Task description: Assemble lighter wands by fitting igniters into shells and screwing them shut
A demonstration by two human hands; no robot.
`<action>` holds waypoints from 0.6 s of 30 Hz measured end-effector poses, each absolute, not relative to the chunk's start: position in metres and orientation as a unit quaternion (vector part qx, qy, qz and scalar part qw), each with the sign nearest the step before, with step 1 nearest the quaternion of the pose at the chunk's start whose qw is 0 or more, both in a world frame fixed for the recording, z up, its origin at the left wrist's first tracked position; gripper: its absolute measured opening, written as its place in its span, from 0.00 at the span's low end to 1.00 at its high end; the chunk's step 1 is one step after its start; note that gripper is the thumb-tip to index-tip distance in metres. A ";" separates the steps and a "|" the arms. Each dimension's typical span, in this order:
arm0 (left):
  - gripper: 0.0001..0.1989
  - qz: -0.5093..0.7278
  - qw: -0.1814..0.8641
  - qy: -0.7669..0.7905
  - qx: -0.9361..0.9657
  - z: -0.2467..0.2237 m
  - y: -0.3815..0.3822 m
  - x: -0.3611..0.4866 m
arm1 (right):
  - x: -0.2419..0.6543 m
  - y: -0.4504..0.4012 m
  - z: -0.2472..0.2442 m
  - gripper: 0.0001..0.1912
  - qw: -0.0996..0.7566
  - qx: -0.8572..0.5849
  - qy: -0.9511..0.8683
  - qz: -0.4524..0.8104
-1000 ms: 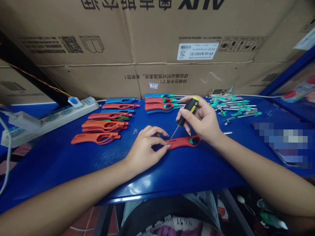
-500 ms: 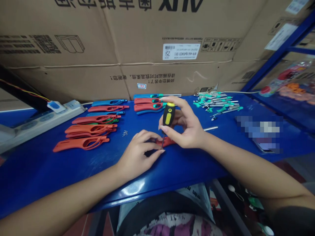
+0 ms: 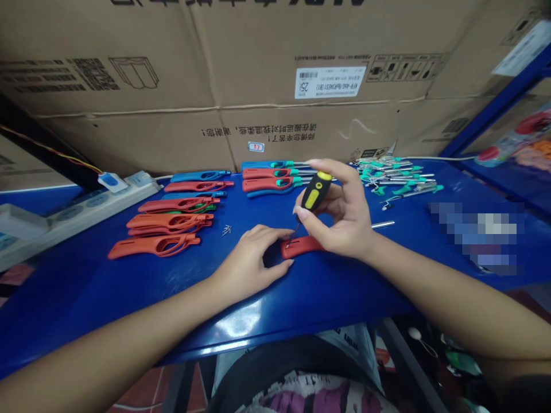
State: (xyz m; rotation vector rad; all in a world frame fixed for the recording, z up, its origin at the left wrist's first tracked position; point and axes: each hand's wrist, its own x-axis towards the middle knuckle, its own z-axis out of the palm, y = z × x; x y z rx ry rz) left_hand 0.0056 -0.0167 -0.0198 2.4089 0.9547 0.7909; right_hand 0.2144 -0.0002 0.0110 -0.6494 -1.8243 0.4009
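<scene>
A red lighter (image 3: 303, 246) is laid flat on the blue desk (image 3: 181, 295), near and just right of the middle, its far part covered and a metal tube (image 3: 383, 224) seen beyond the right wrist. A black-and-yellow screwdriver (image 3: 317, 192) is pinched in the grip of the right hand (image 3: 346, 215) and slanted so that its tip is brought to the lighter's left end; whether a screw is seated there cannot be told. The grip of the left hand (image 3: 241, 258) is spread, thumb and forefinger parted around that end; contact cannot be made out.

With so little bracing visible, the lighter could be twisted aside under turning force. Because the shaft is tilted, the tip could slip, and the plastic be scratched or a fingertip be jabbed.

Small loose screws (image 3: 227, 230) are scattered to the left and could be lost if they are brushed. Farther left, orange, red and blue shells (image 3: 138, 246) are lined up; tubed lighters (image 3: 262, 185) are stacked at the far middle, green-ended parts (image 3: 400, 178) heaped at far right.

Behind, a carton (image 3: 172, 57) is stood upside down: "25" and "KFR-46G" can be read on its white label (image 3: 330, 82), and "谢谢您!" in the print; the large top lettering is cut off.
</scene>
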 end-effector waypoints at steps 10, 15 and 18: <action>0.19 0.286 0.220 0.335 0.870 -0.020 -0.015 0.006 | 0.212 -0.002 0.006 0.29 0.535 -0.247 -0.785 0.188; 0.16 0.292 0.221 0.325 0.872 -0.021 -0.015 0.006 | 0.213 -0.003 0.006 0.30 0.512 -0.245 -0.805 0.175; 0.14 0.298 0.226 0.323 0.869 -0.021 -0.015 0.007 | 0.215 -0.005 0.012 0.33 0.480 -0.228 -0.827 0.185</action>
